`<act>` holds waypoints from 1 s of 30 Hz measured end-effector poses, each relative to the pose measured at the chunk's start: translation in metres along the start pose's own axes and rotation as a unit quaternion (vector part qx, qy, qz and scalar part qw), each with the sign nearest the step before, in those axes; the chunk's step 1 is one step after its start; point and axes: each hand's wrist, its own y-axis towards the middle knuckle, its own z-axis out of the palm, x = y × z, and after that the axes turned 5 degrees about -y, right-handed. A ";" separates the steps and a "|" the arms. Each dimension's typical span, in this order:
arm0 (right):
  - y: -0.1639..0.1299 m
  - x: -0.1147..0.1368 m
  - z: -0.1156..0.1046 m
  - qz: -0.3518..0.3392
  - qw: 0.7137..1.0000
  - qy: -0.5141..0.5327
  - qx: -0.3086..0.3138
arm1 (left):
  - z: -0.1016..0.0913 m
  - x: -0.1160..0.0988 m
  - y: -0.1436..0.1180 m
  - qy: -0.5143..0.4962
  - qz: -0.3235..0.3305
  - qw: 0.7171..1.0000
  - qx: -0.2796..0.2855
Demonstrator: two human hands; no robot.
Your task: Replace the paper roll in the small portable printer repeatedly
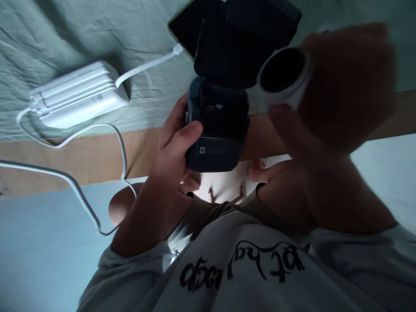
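In the head view, my left hand (177,143) grips the left side of a dark blue boxy device (224,117), its thumb lying over the front edge. The device looks like a small label printer, and its hinged lid (230,52) is swung up and away from me. To the right, my right hand (344,91) is closed round a white roll (287,97). The roll looks like paper, with a wide dark hollow facing the camera. It is held apart from the device, up and to its right. Blur and shadow hide most of the right fingers.
A phone (183,28) lies partly behind the raised lid, with a white cable (147,67) plugged into it. That cable runs to a white ribbed block (81,95) on the green cloth (139,21). Another white cable (120,136) loops over the wooden edge (143,151).
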 end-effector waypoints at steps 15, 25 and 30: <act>0.004 0.021 0.027 -0.037 0.991 -0.110 0.064 | -0.004 0.002 -0.001 0.010 0.018 1.000 0.009; -0.006 0.021 0.030 -0.156 0.986 -0.017 0.061 | -0.016 0.009 0.002 0.014 0.044 0.997 0.062; -0.006 0.007 0.029 -0.040 0.996 0.013 -0.073 | -0.021 0.010 0.006 0.045 0.055 0.996 0.048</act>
